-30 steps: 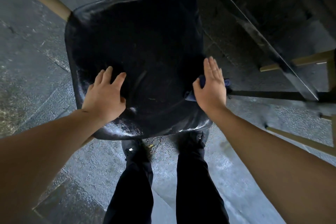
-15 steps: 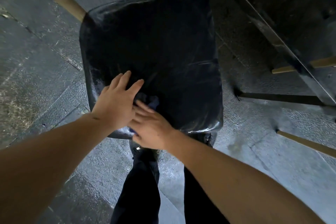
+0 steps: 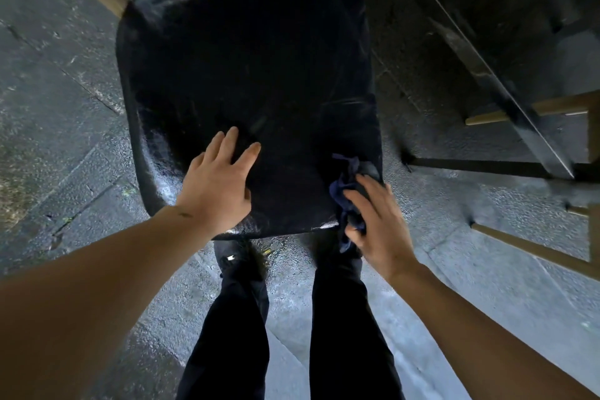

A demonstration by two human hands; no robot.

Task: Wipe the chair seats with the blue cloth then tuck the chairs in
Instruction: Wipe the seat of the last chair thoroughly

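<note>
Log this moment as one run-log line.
step: wiping seat | left hand: flat on chair seat | right hand: grips blue cloth at seat's near right corner | chair: not tucked

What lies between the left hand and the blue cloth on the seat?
Only bare black seat; the head view shows nothing between left hand and blue cloth.

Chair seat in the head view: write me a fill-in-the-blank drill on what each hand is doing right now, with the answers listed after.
1. The blue cloth is bunched in the ______ hand.
2. The left hand rests flat on the black ______ with its fingers spread.
3. The right hand works at the seat's near ______ corner.
4. The chair seat is ______ in colour.

Answers: right; seat; right; black
</note>
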